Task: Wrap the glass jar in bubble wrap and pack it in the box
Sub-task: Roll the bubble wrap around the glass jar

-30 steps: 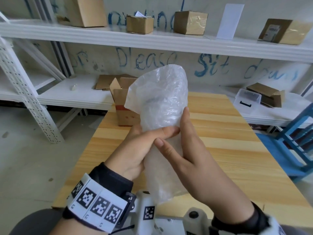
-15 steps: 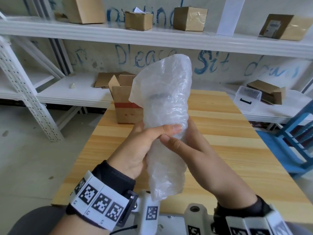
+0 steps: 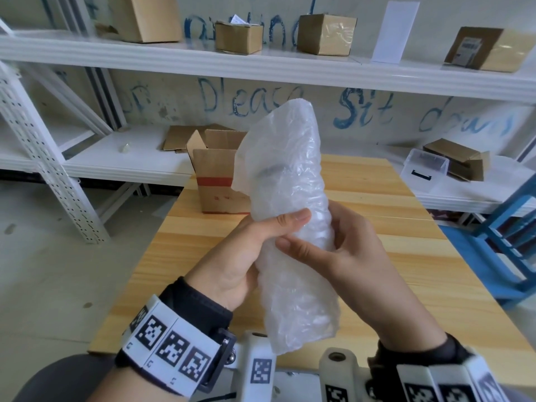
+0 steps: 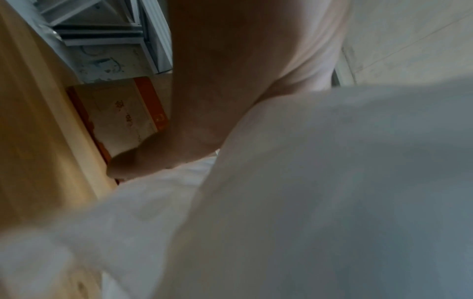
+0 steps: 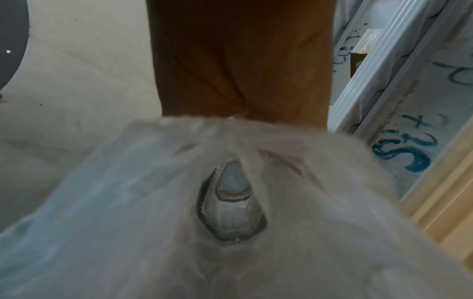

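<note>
Head view: left hand [image 3: 249, 250] and right hand [image 3: 345, 250] grasp bubble wrap [image 3: 290, 204] rolled around glass jar [image 5: 231, 206], above table [image 3: 406, 256]; wrapping nearly complete; next, tuck ends, lower into box [image 3: 216, 175].

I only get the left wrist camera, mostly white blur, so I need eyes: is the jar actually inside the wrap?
Observer: Yes. The right wrist view looks into the roll's open end and shows the glass jar inside the bubble wrap.
Operator: Is the other hand helping?
Observer: The right hand grips the roll's middle opposite the left hand, holding it upright above the table.
Operator: Box ready?
Observer: The box stands at the table's far side, flaps open.
</note>
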A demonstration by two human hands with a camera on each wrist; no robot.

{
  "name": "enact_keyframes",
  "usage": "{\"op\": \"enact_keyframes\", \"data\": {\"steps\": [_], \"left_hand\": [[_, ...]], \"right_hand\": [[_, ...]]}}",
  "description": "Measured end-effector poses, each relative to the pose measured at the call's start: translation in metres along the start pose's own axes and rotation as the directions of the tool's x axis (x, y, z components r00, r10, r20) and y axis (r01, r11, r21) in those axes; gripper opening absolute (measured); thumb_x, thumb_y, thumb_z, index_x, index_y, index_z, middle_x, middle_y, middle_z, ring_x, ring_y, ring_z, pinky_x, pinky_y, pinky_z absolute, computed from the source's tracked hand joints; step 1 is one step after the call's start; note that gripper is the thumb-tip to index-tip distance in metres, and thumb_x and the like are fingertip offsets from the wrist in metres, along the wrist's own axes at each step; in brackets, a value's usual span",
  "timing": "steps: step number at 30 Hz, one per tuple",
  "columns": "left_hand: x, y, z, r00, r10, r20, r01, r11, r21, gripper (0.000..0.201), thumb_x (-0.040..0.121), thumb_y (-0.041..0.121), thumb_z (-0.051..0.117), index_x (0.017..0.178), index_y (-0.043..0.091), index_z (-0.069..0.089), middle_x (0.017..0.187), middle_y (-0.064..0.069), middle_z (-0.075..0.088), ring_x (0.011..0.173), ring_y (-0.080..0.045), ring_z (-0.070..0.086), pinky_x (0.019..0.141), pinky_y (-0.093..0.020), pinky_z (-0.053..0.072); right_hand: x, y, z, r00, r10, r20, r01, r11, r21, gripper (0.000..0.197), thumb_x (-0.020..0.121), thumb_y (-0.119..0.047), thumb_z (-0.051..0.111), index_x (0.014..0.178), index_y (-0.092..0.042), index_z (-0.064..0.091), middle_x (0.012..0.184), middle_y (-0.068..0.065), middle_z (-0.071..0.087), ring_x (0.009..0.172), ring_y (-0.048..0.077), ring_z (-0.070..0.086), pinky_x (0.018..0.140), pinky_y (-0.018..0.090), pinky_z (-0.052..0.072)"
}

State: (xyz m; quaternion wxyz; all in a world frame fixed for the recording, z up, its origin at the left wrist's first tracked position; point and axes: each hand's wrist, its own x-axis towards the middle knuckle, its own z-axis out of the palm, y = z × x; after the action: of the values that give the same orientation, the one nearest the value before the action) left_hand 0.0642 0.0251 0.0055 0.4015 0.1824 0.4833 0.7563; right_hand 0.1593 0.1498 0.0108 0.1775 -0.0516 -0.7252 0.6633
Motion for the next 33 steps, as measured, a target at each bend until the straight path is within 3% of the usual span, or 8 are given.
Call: {"op": "enact_keyframes", "data": {"steps": [3,7,11,16,22,27,30,33], "left_hand": [[0.0,-0.001,-0.001,1.0,0.004,0.02,-0.004,1.0,0.018,0.036,0.079,0.022,0.078,0.114,0.013,0.075,0.107,-0.013,0.079,0.092,-0.026,0.078,0.073,-0.034,0.063],[0.001,-0.004,-0.003,1.0,0.01,0.021,-0.01,1.0,0.025,0.045,0.076,0.02,0.075,0.121,0.013,0.072,0.112,-0.013,0.078,0.098,-0.026,0.077,0.076,-0.034,0.062],[0.002,-0.007,-0.004,0.999,0.006,0.048,-0.004,0.999,-0.044,0.037,0.075,0.015,0.074,0.112,0.011,0.077,0.111,-0.016,0.077,0.094,-0.027,0.077,0.073,-0.034,0.062],[0.0,-0.006,-0.003,0.997,0.014,0.074,-0.016,0.999,0.031,0.037,0.074,0.019,0.084,0.111,0.015,0.078,0.112,-0.015,0.077,0.1,-0.027,0.076,0.079,-0.036,0.062],[0.0,-0.002,-0.002,0.993,0.029,0.111,-0.048,0.984,0.173,0.068,0.065,0.034,0.075,0.13,0.018,0.064,0.121,-0.007,0.075,0.114,-0.023,0.071,0.091,-0.035,0.059],[0.0,0.001,0.0,0.99,0.065,0.126,-0.092,0.97,0.226,0.061,0.062,0.031,0.076,0.122,0.025,0.066,0.116,0.003,0.078,0.108,-0.011,0.073,0.083,-0.023,0.059],[0.0,0.005,-0.002,0.994,0.068,0.088,-0.089,0.962,0.26,0.067,0.055,0.03,0.081,0.121,0.024,0.069,0.117,0.001,0.077,0.11,-0.015,0.072,0.089,-0.03,0.058],[0.0,0.008,-0.009,0.997,0.058,0.041,-0.067,0.965,0.255,0.069,0.053,0.024,0.089,0.12,0.021,0.073,0.117,-0.003,0.077,0.113,-0.021,0.071,0.101,-0.041,0.052]], "right_hand": [[0.0,0.001,-0.002,0.999,0.041,-0.014,-0.041,0.999,0.014,0.038,0.079,-0.009,0.085,0.113,-0.007,0.069,0.101,0.012,0.08,0.09,0.03,0.079,0.081,0.053,0.062],[-0.001,0.0,-0.003,0.998,0.068,-0.009,-0.067,0.998,0.006,0.038,0.077,-0.011,0.086,0.111,-0.006,0.07,0.1,0.013,0.08,0.09,0.031,0.079,0.082,0.054,0.062],[-0.003,-0.003,-0.002,0.996,0.08,0.031,-0.08,0.997,0.001,0.033,0.08,-0.011,0.083,0.11,-0.006,0.07,0.098,0.012,0.08,0.089,0.029,0.079,0.082,0.051,0.063],[-0.004,-0.004,-0.002,0.993,0.098,0.062,-0.1,0.994,0.035,0.027,0.083,-0.011,0.08,0.109,-0.007,0.074,0.098,0.014,0.08,0.089,0.03,0.079,0.081,0.045,0.064],[-0.003,-0.006,-0.008,0.996,0.07,0.045,-0.068,0.996,-0.056,0.027,0.081,-0.02,0.082,0.105,-0.01,0.075,0.093,0.01,0.081,0.085,0.026,0.08,0.077,0.042,0.064],[-0.002,-0.005,-0.012,0.999,0.051,0.012,-0.051,0.997,-0.052,0.028,0.079,-0.017,0.082,0.105,-0.008,0.075,0.094,0.012,0.081,0.086,0.027,0.079,0.079,0.047,0.064],[-0.002,-0.004,-0.012,0.999,0.049,0.016,-0.048,0.998,-0.03,0.032,0.077,-0.017,0.082,0.107,-0.008,0.074,0.097,0.013,0.08,0.086,0.029,0.079,0.078,0.049,0.064],[-0.001,-0.003,-0.013,0.999,0.047,-0.004,-0.047,0.998,0.033,0.036,0.075,-0.018,0.081,0.108,-0.007,0.073,0.097,0.013,0.08,0.087,0.031,0.079,0.074,0.043,0.064]]}}
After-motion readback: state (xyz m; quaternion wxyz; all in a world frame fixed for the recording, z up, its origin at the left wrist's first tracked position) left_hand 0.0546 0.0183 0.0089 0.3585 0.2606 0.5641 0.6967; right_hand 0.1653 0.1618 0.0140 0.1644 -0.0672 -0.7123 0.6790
